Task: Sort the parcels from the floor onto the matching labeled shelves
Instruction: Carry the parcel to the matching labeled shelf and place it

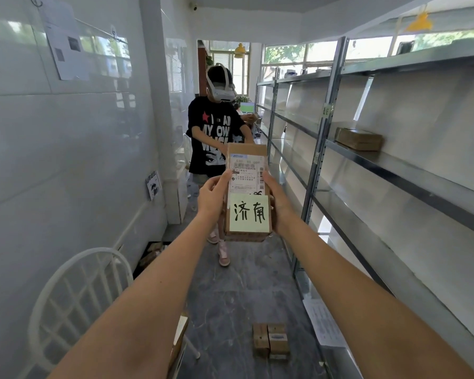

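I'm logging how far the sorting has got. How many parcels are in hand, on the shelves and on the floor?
In hand: 1, the labelled parcel held by the left hand and the right hand.
On the shelves: 1, the brown parcel.
On the floor: 1 cluster of small boxes; its box count is unclear.
Total: 3 clearly visible.

Bright daylight floods through the tall glass windows at the far end (slightly blown out), laying glare on the glossy white tiled wall. Wide-angle distortion bends the edges; detail stays soft throughout.
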A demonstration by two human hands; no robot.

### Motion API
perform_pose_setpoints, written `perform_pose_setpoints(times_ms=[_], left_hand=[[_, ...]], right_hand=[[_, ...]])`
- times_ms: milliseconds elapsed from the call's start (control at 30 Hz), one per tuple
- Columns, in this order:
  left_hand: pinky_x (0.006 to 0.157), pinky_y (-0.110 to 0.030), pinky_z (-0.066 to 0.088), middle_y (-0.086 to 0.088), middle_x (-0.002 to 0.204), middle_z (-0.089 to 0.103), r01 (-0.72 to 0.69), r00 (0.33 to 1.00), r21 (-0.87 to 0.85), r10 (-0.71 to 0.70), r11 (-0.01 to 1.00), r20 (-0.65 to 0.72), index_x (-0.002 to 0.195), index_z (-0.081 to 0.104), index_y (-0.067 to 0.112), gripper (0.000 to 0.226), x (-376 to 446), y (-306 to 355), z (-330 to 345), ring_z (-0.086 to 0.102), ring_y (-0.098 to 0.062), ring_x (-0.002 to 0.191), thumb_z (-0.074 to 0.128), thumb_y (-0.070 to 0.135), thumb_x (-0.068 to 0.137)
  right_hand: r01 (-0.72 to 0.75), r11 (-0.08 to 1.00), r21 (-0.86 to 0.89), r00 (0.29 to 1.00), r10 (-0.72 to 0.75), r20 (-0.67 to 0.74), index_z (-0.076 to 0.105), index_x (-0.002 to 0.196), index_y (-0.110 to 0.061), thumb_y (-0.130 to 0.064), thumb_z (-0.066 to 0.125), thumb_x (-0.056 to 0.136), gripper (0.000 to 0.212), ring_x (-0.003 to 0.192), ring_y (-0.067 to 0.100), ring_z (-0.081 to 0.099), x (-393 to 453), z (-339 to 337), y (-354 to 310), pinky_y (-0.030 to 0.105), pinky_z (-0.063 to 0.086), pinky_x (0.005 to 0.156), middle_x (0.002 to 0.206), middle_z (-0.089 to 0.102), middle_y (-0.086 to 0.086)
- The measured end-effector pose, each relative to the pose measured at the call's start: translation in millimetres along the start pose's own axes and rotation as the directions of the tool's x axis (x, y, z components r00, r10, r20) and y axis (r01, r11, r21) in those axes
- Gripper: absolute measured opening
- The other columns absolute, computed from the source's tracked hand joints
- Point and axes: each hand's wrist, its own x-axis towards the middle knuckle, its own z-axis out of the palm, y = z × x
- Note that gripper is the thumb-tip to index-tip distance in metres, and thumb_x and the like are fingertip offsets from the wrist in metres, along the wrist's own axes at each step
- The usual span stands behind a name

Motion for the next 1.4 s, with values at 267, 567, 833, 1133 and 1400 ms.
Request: perform_pose_setpoints(times_ms=[267, 567, 833, 1133, 1400], left_hand=[[0.077, -0.041, 0.058, -0.003, 0.101, 0.076, 0.048, 0.998, 0.001, -0.048, 0.999, 0.03, 0.11, 0.067, 0.023, 0.078, 23, -13, 8, 0.073, -0.025, 0.093, 0.064, 0.079, 0.055], [0.085, -0.042, 0.059, -0.003, 0.102, 0.075, -0.027, 0.999, 0.018, 0.026, 0.999, 0.046, 0.113, 0.068, 0.016, 0.072, 51, -10, 61, 0.071, -0.025, 0.1, 0.065, 0.072, 0.068], [0.052, -0.01, 0.048, -0.002, 0.107, 0.07, -0.05, 0.998, 0.023, 0.049, 0.998, 0.045, 0.122, 0.062, 0.014, 0.045, 67, -7, 109, 0.065, -0.007, 0.085, 0.059, 0.049, 0.093], [0.064, -0.02, 0.053, -0.002, 0.109, 0.073, -0.048, 0.997, 0.036, 0.046, 0.998, 0.058, 0.122, 0.065, 0.014, 0.055, 96, -23, 126, 0.069, -0.013, 0.091, 0.061, 0.057, 0.089], [0.051, -0.013, 0.049, 0.005, 0.096, 0.07, -0.012, 0.996, 0.032, 0.009, 0.999, 0.088, 0.119, 0.063, 0.013, 0.045, 138, -27, 122, 0.067, -0.007, 0.081, 0.059, 0.049, 0.093]], right_hand=[[-0.011, 1.0, -0.004, 0.999, 0.01, -0.03, 0.072, 0.125, -0.018, -0.079, 0.086, 0.044, 0.102, 0.119, 0.046, 0.068, 20, -7, 5, 0.061, 0.051, 0.106, 0.122, 0.075, 0.021], [0.003, 1.0, -0.019, 1.0, -0.004, -0.014, 0.068, 0.131, -0.019, -0.081, 0.084, 0.047, 0.106, 0.115, 0.042, 0.071, 49, -54, -20, 0.055, 0.057, 0.1, 0.124, 0.074, 0.02], [0.063, 0.997, -0.05, 0.998, -0.063, -0.006, 0.069, 0.129, -0.025, -0.082, 0.082, 0.051, 0.098, 0.122, 0.046, 0.065, 83, -94, -42, 0.067, 0.045, 0.109, 0.126, 0.073, 0.019], [0.051, 0.998, -0.03, 0.999, -0.051, 0.006, 0.066, 0.134, -0.022, -0.071, 0.077, 0.067, 0.084, 0.122, 0.045, 0.066, 103, -111, -39, 0.057, 0.051, 0.108, 0.128, 0.072, 0.02], [0.011, 1.0, -0.015, 1.0, -0.011, 0.003, 0.065, 0.138, -0.02, -0.072, 0.075, 0.068, 0.088, 0.124, 0.044, 0.065, 144, -105, -35, 0.057, 0.052, 0.107, 0.13, 0.071, 0.022]])
